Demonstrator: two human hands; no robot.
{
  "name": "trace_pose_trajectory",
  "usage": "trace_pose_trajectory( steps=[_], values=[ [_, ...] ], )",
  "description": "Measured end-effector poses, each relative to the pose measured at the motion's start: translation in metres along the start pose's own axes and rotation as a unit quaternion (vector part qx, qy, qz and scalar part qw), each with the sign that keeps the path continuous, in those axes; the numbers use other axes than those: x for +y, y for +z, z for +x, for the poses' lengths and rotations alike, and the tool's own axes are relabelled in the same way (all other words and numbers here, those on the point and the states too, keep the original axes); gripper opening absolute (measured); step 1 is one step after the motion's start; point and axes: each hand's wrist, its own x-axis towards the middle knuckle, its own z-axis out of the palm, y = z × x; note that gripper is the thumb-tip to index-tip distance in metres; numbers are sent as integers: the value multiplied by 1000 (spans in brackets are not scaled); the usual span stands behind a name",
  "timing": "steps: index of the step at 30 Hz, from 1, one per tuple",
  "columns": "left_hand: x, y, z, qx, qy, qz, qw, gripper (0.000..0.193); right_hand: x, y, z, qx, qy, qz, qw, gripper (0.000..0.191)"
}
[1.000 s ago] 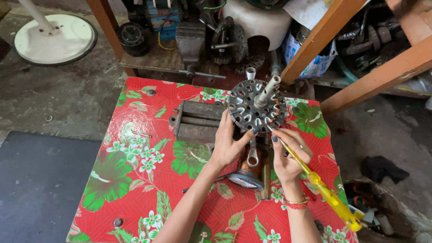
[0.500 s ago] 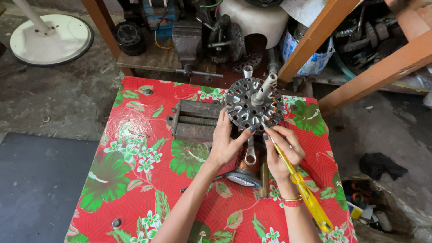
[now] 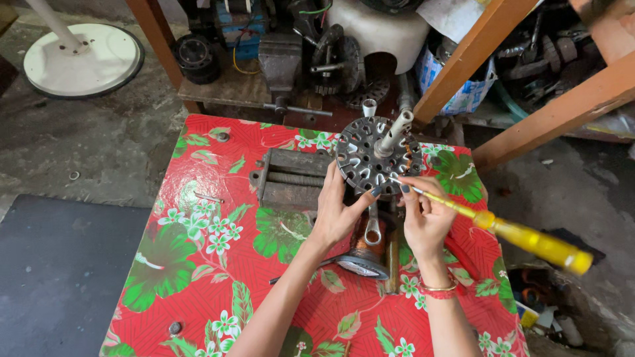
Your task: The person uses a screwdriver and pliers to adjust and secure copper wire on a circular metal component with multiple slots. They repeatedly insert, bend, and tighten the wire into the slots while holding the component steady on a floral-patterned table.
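Since the earlier frames, the yellow-handled screwdriver [image 3: 503, 228] has swung: its handle pointed down toward the table corner before, and now it lies flatter and points out to the right, past the table edge. Both hands are almost where they were.

I see two hands and one motor part. The round dark metal fan motor housing with many slots [image 3: 376, 157] stands at the far edge of the table with the red flowered cloth [image 3: 198, 264], with one pale shaft rising from its middle. The left hand [image 3: 336, 213] rests against the near left side of the housing, fingers spread, the thumb touching its lower rim. The right hand [image 3: 423, 218] pinches the thin shank of the screwdriver between thumb and fingertips; the tip meets the housing at its near right rim.

Just left of the housing lies one grey metal bench vise [image 3: 291, 178]. Between the two wrists I count one steel spanner [image 3: 372, 228] and one round dial gauge [image 3: 360, 266].
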Motion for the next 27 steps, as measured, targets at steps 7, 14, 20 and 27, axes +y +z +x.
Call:
trace_pose_trajectory(
  steps=[7,14,20,27],
  values=[
    [-3,1,-1,-5,-22,6,1000,76,3,-7,22,0,127,-15,992,17],
    [-2,2,-1,0,-18,11,1000,76,6,1,14,11,98,37,994,15],
    [-4,1,-1,-5,-18,15,1000,75,2,0,4,-27,24,37,999,13],
    [-5,0,-1,-11,-18,12,1000,72,-5,1,3,-34,-18,-29,999,11]
  ],
)
